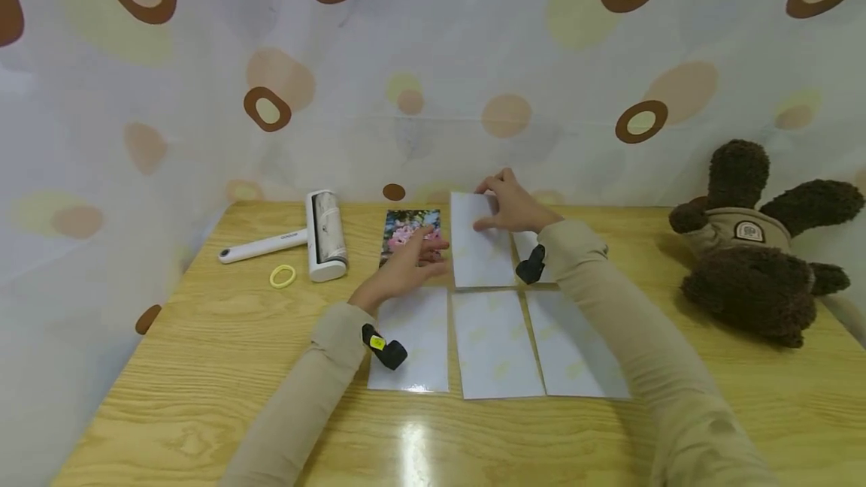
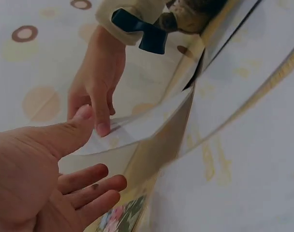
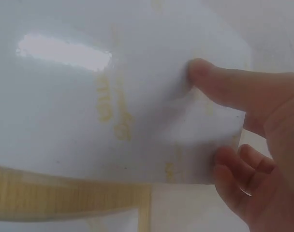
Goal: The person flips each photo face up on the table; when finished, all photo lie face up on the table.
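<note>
Pinching near its one-o'clock corner, the right hand (image 1: 514,207) holds a raised, glossy white rectangular card (image 1: 479,258). The left hand (image 1: 408,258), outspread and empty, lies at the card's nine o'clock; one-sided support may cause slipping.

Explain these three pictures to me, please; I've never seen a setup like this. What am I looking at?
There is no robot here, just a person's two bare hands. The wide picture comes from a camera worn on the head, looking forward and down. The other two come from wrist cameras, each watching its own hand's work. On the wooden table lie white cards, a flower picture, a lint roller, a yellow ring and a brown plush toy. The right hand pinches another white card near a corner, with at least that end raised. The left hand holds nothing.
</note>
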`<move>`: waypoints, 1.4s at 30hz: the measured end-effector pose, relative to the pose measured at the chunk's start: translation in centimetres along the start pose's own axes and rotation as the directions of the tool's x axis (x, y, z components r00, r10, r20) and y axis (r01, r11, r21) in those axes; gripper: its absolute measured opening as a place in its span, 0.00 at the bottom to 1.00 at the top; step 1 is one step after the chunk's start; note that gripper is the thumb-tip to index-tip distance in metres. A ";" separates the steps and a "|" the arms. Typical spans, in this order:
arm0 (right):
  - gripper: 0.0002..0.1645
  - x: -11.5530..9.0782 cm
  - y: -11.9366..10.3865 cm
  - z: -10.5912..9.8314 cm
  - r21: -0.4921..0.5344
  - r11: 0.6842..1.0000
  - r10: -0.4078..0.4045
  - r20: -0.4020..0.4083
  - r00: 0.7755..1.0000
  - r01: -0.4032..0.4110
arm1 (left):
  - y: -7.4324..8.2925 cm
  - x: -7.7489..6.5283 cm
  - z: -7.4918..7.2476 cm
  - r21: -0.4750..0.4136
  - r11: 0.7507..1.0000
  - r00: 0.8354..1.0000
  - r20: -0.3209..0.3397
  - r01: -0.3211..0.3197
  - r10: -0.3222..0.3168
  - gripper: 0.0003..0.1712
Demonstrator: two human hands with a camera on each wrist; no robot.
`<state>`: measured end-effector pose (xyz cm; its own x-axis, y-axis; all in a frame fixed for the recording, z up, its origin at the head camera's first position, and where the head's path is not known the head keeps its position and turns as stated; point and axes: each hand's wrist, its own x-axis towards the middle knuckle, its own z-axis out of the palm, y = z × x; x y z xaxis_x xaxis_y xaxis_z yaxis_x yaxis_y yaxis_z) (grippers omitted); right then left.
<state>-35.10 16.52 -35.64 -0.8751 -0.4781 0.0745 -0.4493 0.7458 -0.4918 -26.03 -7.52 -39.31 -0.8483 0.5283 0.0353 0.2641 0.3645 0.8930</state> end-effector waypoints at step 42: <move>0.18 -2.5 -1.0 -0.2 0.095 0.984 -0.147 -0.067 0.987 0.153 | 2.2 4.6 4.5 -0.303 0.953 0.997 -0.077 -0.024 0.001 0.28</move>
<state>-32.45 17.02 -35.18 -0.8095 -0.5506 0.2040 -0.5591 0.6166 -0.5543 -27.29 -0.79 -39.20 -0.8808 0.4683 0.0704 0.1332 0.1023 0.9858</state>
